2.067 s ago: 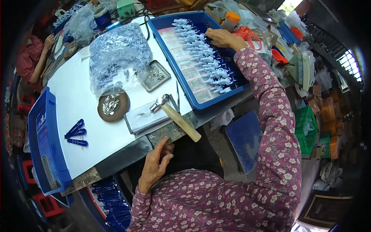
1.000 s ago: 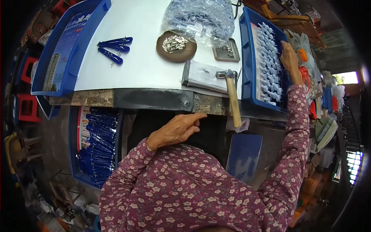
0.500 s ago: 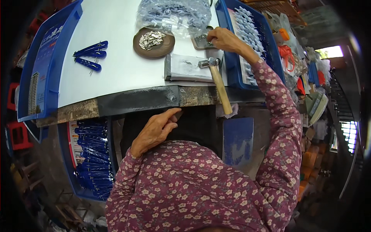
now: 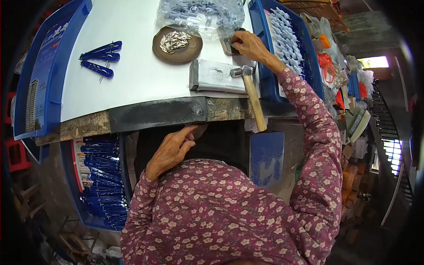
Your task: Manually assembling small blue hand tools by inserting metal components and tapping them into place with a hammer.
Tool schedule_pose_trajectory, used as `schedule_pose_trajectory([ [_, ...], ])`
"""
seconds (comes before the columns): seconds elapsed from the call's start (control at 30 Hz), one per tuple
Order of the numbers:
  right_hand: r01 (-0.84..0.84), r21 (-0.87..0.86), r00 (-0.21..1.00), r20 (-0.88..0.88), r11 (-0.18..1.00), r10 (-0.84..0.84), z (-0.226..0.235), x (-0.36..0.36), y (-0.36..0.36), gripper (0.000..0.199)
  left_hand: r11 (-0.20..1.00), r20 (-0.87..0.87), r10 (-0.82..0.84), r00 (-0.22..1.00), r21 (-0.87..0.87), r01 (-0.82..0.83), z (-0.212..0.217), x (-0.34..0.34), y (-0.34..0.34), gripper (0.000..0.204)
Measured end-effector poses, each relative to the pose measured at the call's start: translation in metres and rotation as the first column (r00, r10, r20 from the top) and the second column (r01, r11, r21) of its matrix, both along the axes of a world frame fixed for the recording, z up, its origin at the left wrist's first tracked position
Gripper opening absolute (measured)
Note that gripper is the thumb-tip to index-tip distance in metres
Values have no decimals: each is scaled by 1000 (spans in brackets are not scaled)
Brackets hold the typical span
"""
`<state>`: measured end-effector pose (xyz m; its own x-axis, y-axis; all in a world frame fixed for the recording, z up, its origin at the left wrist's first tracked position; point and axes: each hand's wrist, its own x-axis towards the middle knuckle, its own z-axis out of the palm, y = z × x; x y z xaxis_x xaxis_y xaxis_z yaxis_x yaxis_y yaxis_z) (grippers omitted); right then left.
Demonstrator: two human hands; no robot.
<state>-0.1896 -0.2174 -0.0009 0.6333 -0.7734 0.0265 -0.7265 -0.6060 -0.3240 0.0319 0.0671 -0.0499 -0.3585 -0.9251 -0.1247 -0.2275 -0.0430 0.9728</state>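
The tabletop (image 4: 132,75) bears a lettered tray (image 4: 68,53), the right hand (image 4: 251,46) at a metal dish (image 4: 227,47) (grip unclear), the left hand (image 4: 171,151) unclenched.

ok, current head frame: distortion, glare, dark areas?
All head view: table edge bows and picture corners go black; bright opening at right is blown out; plastic bag shows glints; lower-left clutter is dim; right hand and hammer look reasonably sharp.

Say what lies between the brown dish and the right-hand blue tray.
Head view: a small metal tray, the edge of the plastic bag, the right hand.
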Motion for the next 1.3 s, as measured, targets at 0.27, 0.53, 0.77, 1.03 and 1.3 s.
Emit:
schedule_pose_trajectory([
  [0.27,-7,-178,989,-146,984,-19,-13,0,-8,16,999,2,12,1000,-35,-12,-17,-1,5,39],
  [0.53,-104,-252,981,-184,962,58,-23,1,-8,11,998,-125,-65,990,11,67,21,25,6,41],
  [0.77,-108,-155,972,-224,982,72,-14,4,-12,14,930,-143,358,923,-36,-366,69,102,-13,31],
  [1.03,126,434,925,273,892,-264,21,10,4,17,688,247,653,716,-589,-424,41,186,-105,33],
  [1.3,-43,787,655,488,616,-577,40,8,19,6,854,669,460,584,-513,-86,26,217,-169,33],
])
